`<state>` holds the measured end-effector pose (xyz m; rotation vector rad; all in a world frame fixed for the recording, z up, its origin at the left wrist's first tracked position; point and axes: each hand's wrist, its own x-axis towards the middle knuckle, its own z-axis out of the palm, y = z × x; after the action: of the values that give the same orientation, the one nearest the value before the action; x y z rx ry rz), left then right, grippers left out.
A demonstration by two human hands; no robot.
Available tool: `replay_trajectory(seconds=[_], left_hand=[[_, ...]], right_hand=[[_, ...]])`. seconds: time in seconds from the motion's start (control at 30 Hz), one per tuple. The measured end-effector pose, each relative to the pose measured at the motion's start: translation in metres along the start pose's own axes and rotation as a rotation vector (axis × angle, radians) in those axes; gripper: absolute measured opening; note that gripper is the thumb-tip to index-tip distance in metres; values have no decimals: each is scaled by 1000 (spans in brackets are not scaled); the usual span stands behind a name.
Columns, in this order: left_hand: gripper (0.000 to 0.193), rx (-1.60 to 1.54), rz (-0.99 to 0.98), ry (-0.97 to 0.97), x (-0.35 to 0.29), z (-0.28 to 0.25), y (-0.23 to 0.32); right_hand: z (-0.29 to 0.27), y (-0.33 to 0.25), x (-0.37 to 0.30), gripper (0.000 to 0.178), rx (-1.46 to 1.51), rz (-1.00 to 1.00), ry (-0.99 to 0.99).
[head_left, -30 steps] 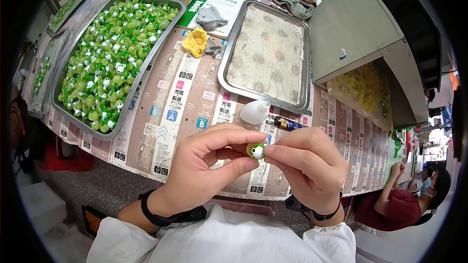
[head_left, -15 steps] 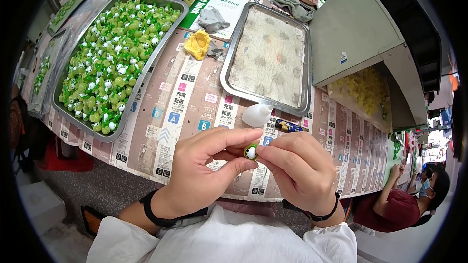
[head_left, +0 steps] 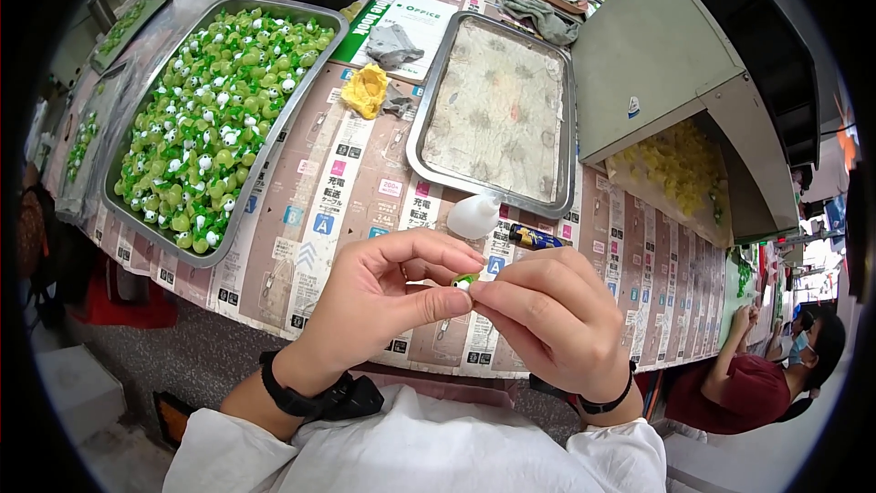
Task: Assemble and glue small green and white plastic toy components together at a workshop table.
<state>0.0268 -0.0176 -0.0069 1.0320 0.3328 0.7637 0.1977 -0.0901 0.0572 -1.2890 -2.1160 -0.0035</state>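
Between my two hands, above the table's near edge, is a small green and white figurine (head_left: pixel 464 281). My left hand (head_left: pixel 388 288) has its thumb and fingertips closed on the figurine from the left. From the right, the fingertips of my right hand (head_left: pixel 557 306) pinch against it and cover part of it. Just beyond my fingers stands a white squeeze bottle (head_left: pixel 474 216). A dark blue and gold tube (head_left: pixel 538 237) lies beside the bottle. To the left, a metal tray (head_left: pixel 219 258) is heaped with similar green and white figurines.
A second metal tray (head_left: pixel 415 151), lined with stained pale material, lies ahead. Left of it are a notebook (head_left: pixel 415 14), grey rags and a crumpled yellow piece (head_left: pixel 364 91). A large grey box (head_left: pixel 657 46) with yellow pieces inside stands right. Another person (head_left: pixel 739 383) sits far right.
The figurine has turned between my fingers: its white face showed before, and now mostly green shows. My left wrist has rolled slightly, and the view has shifted a little.
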Motion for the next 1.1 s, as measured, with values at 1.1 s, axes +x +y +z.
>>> replay_trajectory(seconds=[1.1], left_hand=[[33, -458, -225, -248, 4, 4, 1]], right_hand=[[3, 2, -4, 35, 246, -4, 17]])
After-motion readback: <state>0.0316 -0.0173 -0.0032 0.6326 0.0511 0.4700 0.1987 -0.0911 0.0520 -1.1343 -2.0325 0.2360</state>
